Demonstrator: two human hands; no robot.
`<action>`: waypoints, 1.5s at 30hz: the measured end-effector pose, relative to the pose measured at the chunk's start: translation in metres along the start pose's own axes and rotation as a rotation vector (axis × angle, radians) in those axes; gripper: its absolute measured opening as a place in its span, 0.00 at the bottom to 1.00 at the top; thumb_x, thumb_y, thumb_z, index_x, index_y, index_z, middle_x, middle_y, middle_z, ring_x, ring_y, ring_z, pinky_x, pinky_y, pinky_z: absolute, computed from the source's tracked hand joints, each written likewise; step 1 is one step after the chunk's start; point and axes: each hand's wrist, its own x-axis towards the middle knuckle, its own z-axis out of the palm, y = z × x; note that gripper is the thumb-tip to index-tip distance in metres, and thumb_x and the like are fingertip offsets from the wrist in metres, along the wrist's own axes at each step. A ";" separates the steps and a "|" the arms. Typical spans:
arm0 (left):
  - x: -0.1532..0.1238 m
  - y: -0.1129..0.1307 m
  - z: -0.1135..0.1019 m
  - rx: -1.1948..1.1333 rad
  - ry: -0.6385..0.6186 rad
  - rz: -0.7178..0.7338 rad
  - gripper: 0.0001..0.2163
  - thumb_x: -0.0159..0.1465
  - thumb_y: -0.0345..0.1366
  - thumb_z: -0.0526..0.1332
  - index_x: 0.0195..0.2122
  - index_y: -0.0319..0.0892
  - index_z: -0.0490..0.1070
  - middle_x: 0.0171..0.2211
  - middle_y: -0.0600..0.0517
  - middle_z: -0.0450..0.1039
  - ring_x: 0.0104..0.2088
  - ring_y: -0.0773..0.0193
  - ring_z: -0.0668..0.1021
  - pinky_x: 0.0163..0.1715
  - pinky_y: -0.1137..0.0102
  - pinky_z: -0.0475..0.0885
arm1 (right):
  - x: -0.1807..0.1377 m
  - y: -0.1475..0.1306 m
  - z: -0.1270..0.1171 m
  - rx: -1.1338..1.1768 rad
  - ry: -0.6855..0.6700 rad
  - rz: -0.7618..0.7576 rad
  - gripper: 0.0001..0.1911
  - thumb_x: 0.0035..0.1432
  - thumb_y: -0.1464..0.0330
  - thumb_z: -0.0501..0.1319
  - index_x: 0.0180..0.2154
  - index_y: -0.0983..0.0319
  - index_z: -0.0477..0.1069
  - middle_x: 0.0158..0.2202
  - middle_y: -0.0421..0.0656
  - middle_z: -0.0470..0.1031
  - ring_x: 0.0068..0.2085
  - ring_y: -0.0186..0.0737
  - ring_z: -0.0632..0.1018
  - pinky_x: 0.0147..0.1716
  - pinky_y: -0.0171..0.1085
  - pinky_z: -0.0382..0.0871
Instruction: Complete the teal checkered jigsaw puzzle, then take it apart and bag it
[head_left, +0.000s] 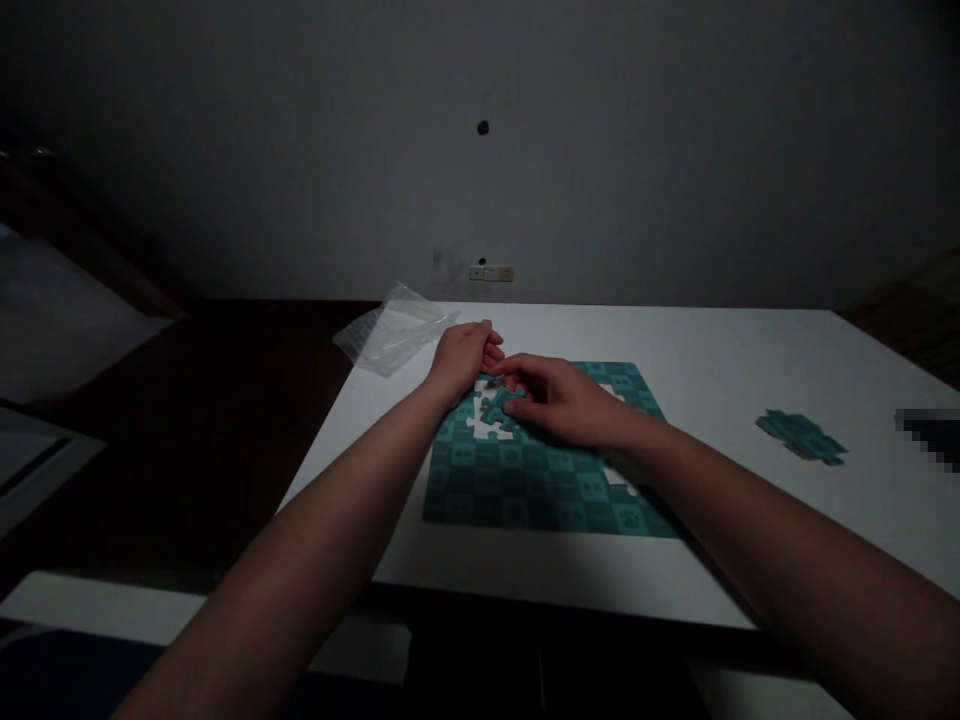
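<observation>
A teal checkered jigsaw puzzle (pixel 510 485) lies flat on the white table, with white gaps at its upper left and on its right side. My right hand (pixel 562 400) is over the puzzle, thumb and fingers closed on a teal puzzle piece (pixel 493 408). That piece is at the upper-left gap, tilted against the pattern around it. My left hand (pixel 461 358) rests on its side by the puzzle's top left corner. Its fingers are loosely curled and apart, with nothing seen in them. My right hand and forearm hide part of the puzzle's right side.
A small pile of loose teal puzzle pieces (pixel 801 436) lies on the right of the table (pixel 720 360). A crumpled clear plastic bag (pixel 394 330) hangs over the far left edge. Behind stands a grey wall with sockets (pixel 491 273).
</observation>
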 end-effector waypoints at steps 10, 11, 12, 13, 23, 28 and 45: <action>0.001 -0.002 -0.001 0.032 0.009 0.004 0.17 0.77 0.42 0.60 0.32 0.40 0.77 0.26 0.49 0.79 0.23 0.67 0.76 0.27 0.73 0.71 | -0.002 -0.004 -0.015 0.029 -0.006 0.143 0.05 0.59 0.68 0.70 0.38 0.59 0.78 0.27 0.38 0.73 0.29 0.37 0.73 0.31 0.37 0.66; 0.001 -0.002 -0.001 0.033 0.009 0.007 0.17 0.77 0.42 0.60 0.32 0.40 0.77 0.26 0.49 0.79 0.23 0.66 0.76 0.27 0.73 0.71 | -0.002 -0.003 -0.014 0.081 0.016 0.161 0.08 0.57 0.67 0.72 0.38 0.59 0.76 0.27 0.37 0.73 0.28 0.37 0.72 0.30 0.36 0.65; 0.001 -0.002 -0.001 0.034 0.009 0.010 0.17 0.77 0.42 0.59 0.32 0.40 0.78 0.26 0.49 0.79 0.23 0.66 0.77 0.27 0.73 0.71 | -0.002 -0.003 -0.013 0.126 0.031 0.173 0.10 0.56 0.66 0.73 0.38 0.59 0.75 0.29 0.37 0.73 0.28 0.36 0.72 0.29 0.36 0.65; 0.001 -0.002 -0.001 0.034 0.009 0.011 0.17 0.77 0.41 0.59 0.32 0.40 0.77 0.26 0.49 0.79 0.23 0.66 0.77 0.27 0.73 0.71 | -0.002 -0.002 -0.012 0.164 0.041 0.180 0.13 0.55 0.66 0.74 0.40 0.59 0.75 0.31 0.38 0.75 0.28 0.35 0.73 0.29 0.36 0.66; 0.001 -0.002 -0.001 0.021 -0.004 0.001 0.17 0.77 0.41 0.58 0.32 0.40 0.77 0.25 0.50 0.78 0.23 0.66 0.77 0.28 0.72 0.72 | 0.000 0.001 -0.003 0.186 -0.011 0.189 0.18 0.61 0.67 0.68 0.53 0.59 0.83 0.34 0.41 0.78 0.32 0.40 0.78 0.32 0.38 0.73; 0.001 -0.001 -0.001 0.020 0.003 0.006 0.17 0.77 0.40 0.58 0.32 0.39 0.77 0.25 0.49 0.78 0.23 0.66 0.76 0.27 0.72 0.71 | 0.001 0.008 0.002 0.182 0.013 0.183 0.17 0.60 0.68 0.69 0.51 0.59 0.83 0.32 0.40 0.79 0.30 0.40 0.78 0.31 0.38 0.73; -0.001 0.002 0.000 0.022 0.006 0.003 0.18 0.77 0.40 0.58 0.31 0.40 0.77 0.25 0.50 0.78 0.22 0.67 0.76 0.27 0.73 0.70 | 0.003 0.012 0.009 0.314 0.076 0.248 0.12 0.58 0.65 0.71 0.45 0.57 0.84 0.36 0.42 0.79 0.33 0.41 0.79 0.34 0.43 0.82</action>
